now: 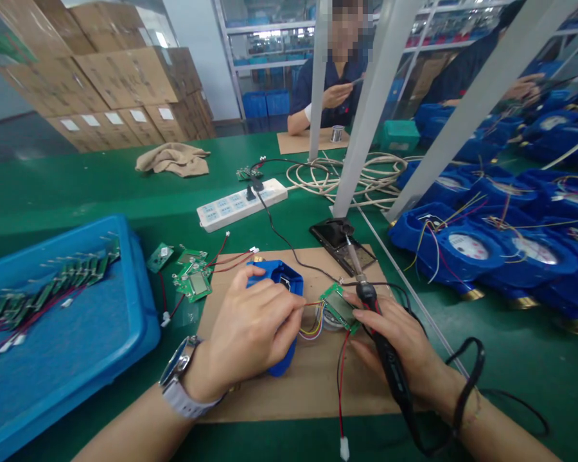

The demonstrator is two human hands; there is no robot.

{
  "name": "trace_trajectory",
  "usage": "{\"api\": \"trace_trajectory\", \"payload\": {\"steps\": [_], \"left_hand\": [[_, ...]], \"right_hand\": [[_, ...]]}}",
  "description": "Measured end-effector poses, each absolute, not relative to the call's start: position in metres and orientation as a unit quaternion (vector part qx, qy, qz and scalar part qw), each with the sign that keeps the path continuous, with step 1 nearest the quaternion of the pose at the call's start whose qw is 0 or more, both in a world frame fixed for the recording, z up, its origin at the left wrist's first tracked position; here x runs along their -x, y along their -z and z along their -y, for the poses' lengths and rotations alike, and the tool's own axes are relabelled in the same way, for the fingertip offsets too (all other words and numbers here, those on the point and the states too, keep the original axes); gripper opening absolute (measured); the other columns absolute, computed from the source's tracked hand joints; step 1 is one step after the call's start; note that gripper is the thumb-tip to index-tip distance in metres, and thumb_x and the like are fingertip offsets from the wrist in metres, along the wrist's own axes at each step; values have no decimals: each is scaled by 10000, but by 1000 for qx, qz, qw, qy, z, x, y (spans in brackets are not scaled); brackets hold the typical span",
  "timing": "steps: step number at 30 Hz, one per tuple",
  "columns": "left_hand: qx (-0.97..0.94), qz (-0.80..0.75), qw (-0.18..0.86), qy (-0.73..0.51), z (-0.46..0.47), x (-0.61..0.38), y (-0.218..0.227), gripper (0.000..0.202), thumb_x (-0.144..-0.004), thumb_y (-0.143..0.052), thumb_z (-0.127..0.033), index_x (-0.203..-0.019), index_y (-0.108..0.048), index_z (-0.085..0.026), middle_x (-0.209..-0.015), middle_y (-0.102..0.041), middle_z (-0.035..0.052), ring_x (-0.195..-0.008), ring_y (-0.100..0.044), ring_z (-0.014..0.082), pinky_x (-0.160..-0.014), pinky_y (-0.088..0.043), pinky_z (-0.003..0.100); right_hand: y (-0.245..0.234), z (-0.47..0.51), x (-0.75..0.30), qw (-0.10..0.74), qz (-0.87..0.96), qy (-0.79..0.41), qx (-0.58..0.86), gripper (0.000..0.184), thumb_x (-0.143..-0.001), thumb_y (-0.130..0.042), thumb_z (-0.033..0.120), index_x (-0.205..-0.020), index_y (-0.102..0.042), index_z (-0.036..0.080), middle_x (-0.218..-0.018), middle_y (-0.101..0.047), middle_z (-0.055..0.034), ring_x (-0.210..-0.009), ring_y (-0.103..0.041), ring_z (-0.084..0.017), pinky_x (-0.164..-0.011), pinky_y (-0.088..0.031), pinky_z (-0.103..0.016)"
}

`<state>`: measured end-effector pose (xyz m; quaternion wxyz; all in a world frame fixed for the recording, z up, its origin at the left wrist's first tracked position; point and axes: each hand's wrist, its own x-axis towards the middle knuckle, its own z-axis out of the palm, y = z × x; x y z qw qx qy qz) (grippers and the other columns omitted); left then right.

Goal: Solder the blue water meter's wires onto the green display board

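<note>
My left hand [262, 314] is closed over a blue meter housing [284, 366], thumb and forefinger pinched on a thin wire [312, 303]. That wire runs to a green circuit board [338, 307] with a grey display. My right hand [397, 327] grips the board by its right edge. More coloured wires hang between board and housing, and a red-and-black lead [341, 385] with a white plug trails down. A soldering iron [390, 362] passes in front of my right hand, its metal end at the black stand [332, 239]; whether the hand touches the iron I cannot tell.
Cardboard [289, 407] lies under the work. On the left are a blue tray [142, 321] of circuit boards and loose boards [192, 276]. A power strip [243, 205], coiled cable [318, 176] and posts [361, 109] stand beyond. Blue meters [472, 250] crowd the right; two people sit opposite.
</note>
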<state>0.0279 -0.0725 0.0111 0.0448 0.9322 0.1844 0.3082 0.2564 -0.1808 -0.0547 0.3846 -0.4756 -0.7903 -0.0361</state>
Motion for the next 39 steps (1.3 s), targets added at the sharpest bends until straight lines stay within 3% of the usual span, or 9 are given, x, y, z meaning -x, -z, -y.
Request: {"api": "trace_trajectory", "payload": {"steps": [11, 20, 22, 25, 29, 35, 39], "left_hand": [[-942, -143, 41, -301, 72, -34, -8, 89, -869, -576, -181, -867, -659, -212, -728, -676, -32, -768, -597, 146, -1003, -317, 420], [-959, -135, 148, -198, 63, -38, -18, 123, -898, -563, -224, -879, -682, -244, -830, -702, -34, -899, -608, 157, -1035, -280, 470], [-956, -162, 155, -188, 65, -40, -19, 117, -886, -575, -229, -856, -685, -257, -887, -704, -27, -974, -604, 169, -1083, -213, 521], [-955, -178, 158, -178, 71, -43, -18, 119, -884, -573, -222, -858, -674, -280, -917, -717, -53, -1115, -572, 178, -1144, 5, 583], [-961, -163, 155, -164, 75, -45, -14, 123, -890, -571, -207, -864, -658, -289, -865, -731, -103, -1217, -525, 162, -1141, 177, 556], [-958, -191, 125, -171, 76, -48, -9, 127, -878, -570, -222, -833, -677, -275, -947, -728, -36, -1130, -593, 167, -1147, 148, 577], [-954, -216, 124, -165, 78, -48, -9, 101, -872, -556, -223, -854, -655, -235, -1007, -707, 11, -1078, -617, 180, -1148, 99, 611]], "right_hand": [[65, 177, -250, 435, 762, 60, 476, 431, -822, -658, 103, -1196, -460, 183, -1171, -648, -149, -1122, -617, -209, -897, -572, -356], [69, 171, -242, 460, 748, 77, 471, 435, -816, -673, 111, -1197, -469, 153, -1161, -648, -152, -1137, -607, -208, -908, -566, -348], [68, 170, -241, 462, 747, 77, 472, 418, -827, -662, 122, -1196, -468, 154, -1145, -651, -153, -1133, -610, -210, -901, -570, -351], [68, 169, -239, 461, 747, 74, 473, 417, -837, -649, 122, -1205, -459, 164, -1139, -651, -151, -1131, -611, -213, -901, -572, -367], [67, 169, -237, 466, 745, 72, 472, 451, -823, -662, 108, -1219, -453, 161, -1152, -646, -156, -1142, -605, -210, -919, -565, -362], [65, 169, -234, 458, 746, 68, 479, 434, -823, -660, 113, -1204, -458, 161, -1147, -649, -158, -1130, -612, -207, -908, -565, -334], [63, 171, -236, 465, 749, 41, 471, 412, -828, -650, 127, -1187, -456, 183, -1164, -642, -154, -1126, -613, -223, -917, -554, -395]]}}
